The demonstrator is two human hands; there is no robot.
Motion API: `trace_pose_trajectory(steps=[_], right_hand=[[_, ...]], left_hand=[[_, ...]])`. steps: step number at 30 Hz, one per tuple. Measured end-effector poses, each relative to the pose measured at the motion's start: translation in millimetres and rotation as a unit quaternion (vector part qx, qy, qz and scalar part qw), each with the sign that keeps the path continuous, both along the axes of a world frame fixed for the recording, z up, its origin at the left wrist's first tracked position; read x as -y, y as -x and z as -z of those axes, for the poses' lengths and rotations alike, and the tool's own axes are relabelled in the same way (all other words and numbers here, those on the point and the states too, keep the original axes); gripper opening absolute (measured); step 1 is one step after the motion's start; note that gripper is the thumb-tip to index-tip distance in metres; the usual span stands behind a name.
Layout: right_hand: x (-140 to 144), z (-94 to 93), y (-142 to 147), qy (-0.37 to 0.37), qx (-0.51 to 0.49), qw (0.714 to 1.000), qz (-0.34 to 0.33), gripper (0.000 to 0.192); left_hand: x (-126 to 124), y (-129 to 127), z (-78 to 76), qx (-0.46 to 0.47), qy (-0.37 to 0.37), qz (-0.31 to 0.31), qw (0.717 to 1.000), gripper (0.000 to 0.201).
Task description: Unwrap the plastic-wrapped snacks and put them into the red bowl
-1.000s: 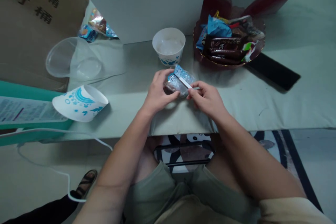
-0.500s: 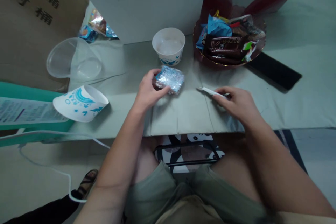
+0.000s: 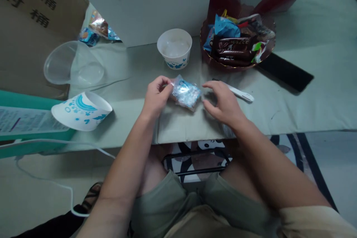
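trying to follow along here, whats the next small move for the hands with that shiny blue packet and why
Probably bring the right hand in to pinch the free right edge of the crinkly blue-and-clear plastic packet. The left hand grips only its left end, the right hand hovers open just beside it, and the white plastic stick lies apart on the pale green table cover.

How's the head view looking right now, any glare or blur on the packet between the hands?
Head view: dim, greenish light; the shiny blue packet glints, blurring its print. Left hand pinches its edge, right hand hovers beside it, both slightly soft. Wide-angle lens bends the table edge; the white tool stays legible.
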State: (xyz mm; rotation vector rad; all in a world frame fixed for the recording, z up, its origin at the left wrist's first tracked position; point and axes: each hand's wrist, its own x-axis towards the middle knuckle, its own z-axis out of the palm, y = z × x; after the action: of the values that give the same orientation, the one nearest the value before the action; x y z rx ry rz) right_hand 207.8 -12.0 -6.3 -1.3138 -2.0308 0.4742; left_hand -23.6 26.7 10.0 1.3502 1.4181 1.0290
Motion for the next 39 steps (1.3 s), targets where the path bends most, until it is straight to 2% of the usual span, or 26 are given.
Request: trace_pose_trajectory(steps=[3,5,9,12,14,17,19,21,23,25,27,29,32,34,36,39], right_hand=[[-1,-3.1,9,0.008,-0.061,0.996,-0.071,0.056],[-2,-5.5,10,0.035,-0.064,0.994,-0.086,0.058],[-3,-8.4,2,0.062,-0.041,0.995,-0.063,0.032],[-2,-8.2,-18,0.029,-0.061,0.998,-0.011,0.022],[-1,-8.4,-36,0.002,-0.060,0.997,0.050,0.021],[3,-12.4,-58,-0.021,-0.028,0.984,0.176,0.024],[8,-17.1,-62,-0.024,-0.031,0.975,0.220,0.027],[13,-21.1,-55,-0.018,-0.045,0.981,0.188,0.030],[17,-22.3,-42,-0.005,-0.029,0.995,0.099,0.036],[20,-20.4,-29,0.014,0.025,0.999,0.015,0.044],[20,-17.5,-23,0.027,0.079,0.996,-0.025,0.029],[20,-16.6,-22,0.022,0.101,0.994,-0.028,0.017],[24,-21.9,-24,-0.035,0.095,0.995,-0.005,0.016],[28,-27.8,-24,-0.070,0.095,0.993,-0.016,0.019],[33,-33.0,-21,-0.066,0.101,0.989,-0.083,0.024],[39,-38.4,-15,-0.003,0.146,0.973,-0.179,0.030]], left_hand=[[3,-5,-6.0,0.135,0.122,-0.009,0.983,0.018],[3,-4,-7.1,0.172,0.164,-0.011,0.971,0.021],[-6,8,-1.9,0.184,0.139,-0.083,0.970,0.021],[-15,24,0.9,0.193,0.094,-0.159,0.964,0.018],[-18,32,-0.1,0.213,0.082,-0.168,0.959,0.018],[-15,33,-3.6,0.212,0.053,-0.133,0.967,0.019],[-9,29,-5.5,0.154,0.026,-0.071,0.985,0.027],[-4,25,-7.1,0.074,0.019,0.031,0.997,0.040],[-1,25,-8.5,0.016,0.032,0.124,0.992,0.042],[0,29,-9.6,-0.007,0.048,0.164,0.985,0.035],[-1,35,-9.7,-0.010,0.055,0.152,0.987,0.031],[-3,40,-8.5,-0.009,0.053,0.111,0.992,0.034],[-7,47,-5.1,-0.030,0.040,0.034,0.998,0.041],[-11,51,-2.7,-0.064,0.040,-0.006,0.997,0.045],[-16,54,-0.5,-0.106,0.042,-0.031,0.993,0.045],[-21,56,1.1,-0.133,0.012,-0.074,0.988,0.029]])
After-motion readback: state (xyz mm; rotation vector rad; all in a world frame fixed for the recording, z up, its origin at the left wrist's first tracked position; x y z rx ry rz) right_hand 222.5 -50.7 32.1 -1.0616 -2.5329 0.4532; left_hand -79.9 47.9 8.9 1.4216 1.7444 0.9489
